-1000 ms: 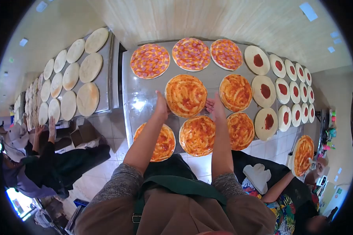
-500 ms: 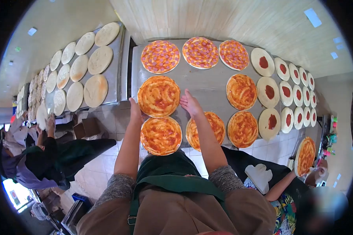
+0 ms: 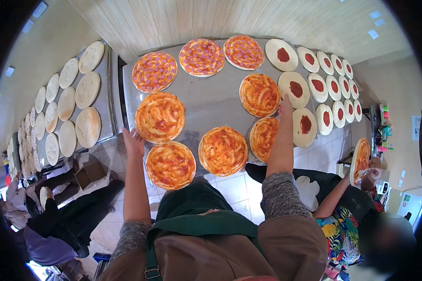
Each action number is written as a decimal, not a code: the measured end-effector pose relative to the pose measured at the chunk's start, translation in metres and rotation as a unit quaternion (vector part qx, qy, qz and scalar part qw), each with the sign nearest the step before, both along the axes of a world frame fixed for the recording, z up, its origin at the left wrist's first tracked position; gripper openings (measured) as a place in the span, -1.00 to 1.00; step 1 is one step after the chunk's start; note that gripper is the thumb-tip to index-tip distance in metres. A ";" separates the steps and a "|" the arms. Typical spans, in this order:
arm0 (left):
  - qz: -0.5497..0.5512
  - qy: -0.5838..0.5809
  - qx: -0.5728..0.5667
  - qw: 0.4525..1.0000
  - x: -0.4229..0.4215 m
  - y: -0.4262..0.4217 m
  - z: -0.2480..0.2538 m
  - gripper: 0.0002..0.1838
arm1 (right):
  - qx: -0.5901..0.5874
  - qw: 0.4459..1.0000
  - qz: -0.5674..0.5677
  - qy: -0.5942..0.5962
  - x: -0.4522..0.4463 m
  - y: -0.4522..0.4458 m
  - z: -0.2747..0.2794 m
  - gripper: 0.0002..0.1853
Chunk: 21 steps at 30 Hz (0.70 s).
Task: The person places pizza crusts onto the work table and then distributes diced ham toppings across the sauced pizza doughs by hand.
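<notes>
My left hand (image 3: 134, 143) is open, fingers apart, just off the lower left edge of a sauce-covered pizza (image 3: 160, 117). Below that one lies another sauced pizza (image 3: 170, 166). On the right, my right hand (image 3: 285, 107) reaches over the table with fingers stretched out, at the right edge of a sauced pizza (image 3: 260, 95). Beside those fingers lies a pizza base with a red sauce dab (image 3: 294, 89); whether they touch either is hard to tell. My right forearm partly hides a further sauced pizza (image 3: 263, 139). Another sauced pizza (image 3: 223, 151) rests near the front edge.
Three pizzas topped with pink cubes (image 3: 201, 57) line the back of the metal table (image 3: 211, 100). Rows of sauce-dabbed bases (image 3: 318, 85) continue right. Plain bases (image 3: 87, 90) cover the left table. A co-worker at right holds a sauced pizza (image 3: 360, 161); another person (image 3: 47, 234) stands left.
My right hand has left the upper left sauced pizza and moved right to the sauced pizza in the right column. My left hand has drawn slightly away. The view has shifted right.
</notes>
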<state>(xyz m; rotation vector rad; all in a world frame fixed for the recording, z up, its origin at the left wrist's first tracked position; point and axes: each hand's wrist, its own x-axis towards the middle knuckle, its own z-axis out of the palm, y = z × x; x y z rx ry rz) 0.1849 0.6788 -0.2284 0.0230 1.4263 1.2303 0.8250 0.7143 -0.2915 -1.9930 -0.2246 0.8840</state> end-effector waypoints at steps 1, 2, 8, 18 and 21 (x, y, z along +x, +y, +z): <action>0.001 0.004 0.005 1.000 0.002 0.000 0.001 0.01 | 0.006 1.000 -0.016 0.006 -0.001 -0.002 0.003 -0.15; -0.013 0.021 0.007 1.000 0.004 0.000 0.002 0.00 | 0.012 0.999 -0.031 0.012 -0.003 -0.003 0.006 -0.13; -0.056 0.121 -0.004 0.991 0.010 -0.013 0.009 -0.11 | 0.016 0.991 0.062 0.120 -0.014 -0.018 0.040 -0.04; -0.059 0.156 -0.161 0.973 -0.071 -0.193 -0.023 -0.09 | -0.076 0.982 0.134 0.107 -0.054 -0.017 0.031 0.06; -0.002 0.105 -0.255 0.961 -0.040 -0.218 -0.009 -0.02 | -0.016 0.991 0.130 0.032 -0.049 0.022 0.012 0.11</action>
